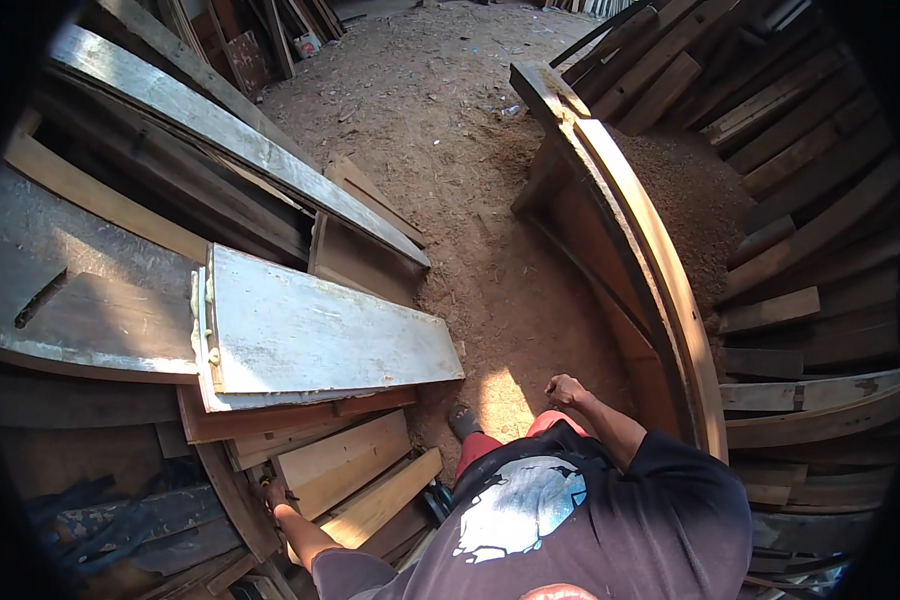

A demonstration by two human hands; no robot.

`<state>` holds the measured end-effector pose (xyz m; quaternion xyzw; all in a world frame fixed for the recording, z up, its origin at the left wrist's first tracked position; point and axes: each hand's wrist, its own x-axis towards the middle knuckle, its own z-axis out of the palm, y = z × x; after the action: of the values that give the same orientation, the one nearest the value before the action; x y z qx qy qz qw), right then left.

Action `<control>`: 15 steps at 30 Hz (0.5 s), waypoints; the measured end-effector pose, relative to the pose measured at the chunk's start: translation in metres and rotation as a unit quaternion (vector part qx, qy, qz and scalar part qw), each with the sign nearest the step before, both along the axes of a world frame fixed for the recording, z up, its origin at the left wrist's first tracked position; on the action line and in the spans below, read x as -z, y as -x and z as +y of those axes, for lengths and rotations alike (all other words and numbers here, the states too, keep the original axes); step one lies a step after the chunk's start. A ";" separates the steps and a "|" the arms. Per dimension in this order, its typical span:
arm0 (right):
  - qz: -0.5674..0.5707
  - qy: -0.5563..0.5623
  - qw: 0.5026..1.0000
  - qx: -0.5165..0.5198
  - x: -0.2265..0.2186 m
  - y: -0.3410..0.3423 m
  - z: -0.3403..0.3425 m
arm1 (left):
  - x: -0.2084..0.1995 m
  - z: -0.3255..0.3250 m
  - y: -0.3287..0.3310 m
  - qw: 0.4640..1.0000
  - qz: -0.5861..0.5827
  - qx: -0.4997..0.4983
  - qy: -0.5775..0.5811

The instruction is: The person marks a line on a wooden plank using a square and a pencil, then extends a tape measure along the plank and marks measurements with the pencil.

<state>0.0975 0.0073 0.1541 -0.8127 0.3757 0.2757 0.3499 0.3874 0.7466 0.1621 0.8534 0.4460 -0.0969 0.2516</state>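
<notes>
Dirt floor (470,230), wood stacks (808,222) around you.
Tan plank (345,462) looks stiff, maybe heavy; its edges seem best to hold. Your right hand (567,391) is curled; your left hand's (276,494) grip, unclear.

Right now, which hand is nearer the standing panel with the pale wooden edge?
Right: the right hand is just left of the standing panel; the left hand is farther off, by the bare planks.

The left hand (273,493) is beside stacked boards (345,462); the right hand (567,390) hangs above dirt floor (475,225).
</notes>
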 end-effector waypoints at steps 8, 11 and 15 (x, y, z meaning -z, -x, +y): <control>-0.066 -0.035 0.997 0.036 -0.009 -0.014 -0.028 | -0.044 -0.083 0.074 0.958 -0.171 0.096 -0.207; -0.124 -0.099 0.985 0.060 -0.009 -0.015 -0.041 | -0.027 -0.184 0.105 0.936 -0.212 0.269 -0.080; -0.180 -0.177 0.966 0.056 -0.046 -0.053 -0.046 | 0.007 -0.388 0.129 0.882 -0.103 0.436 0.147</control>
<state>0.1503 -0.0385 0.2001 -0.7517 0.2962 0.1669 0.5651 0.2587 0.3589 0.1555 0.9202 -0.0189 -0.1723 0.3510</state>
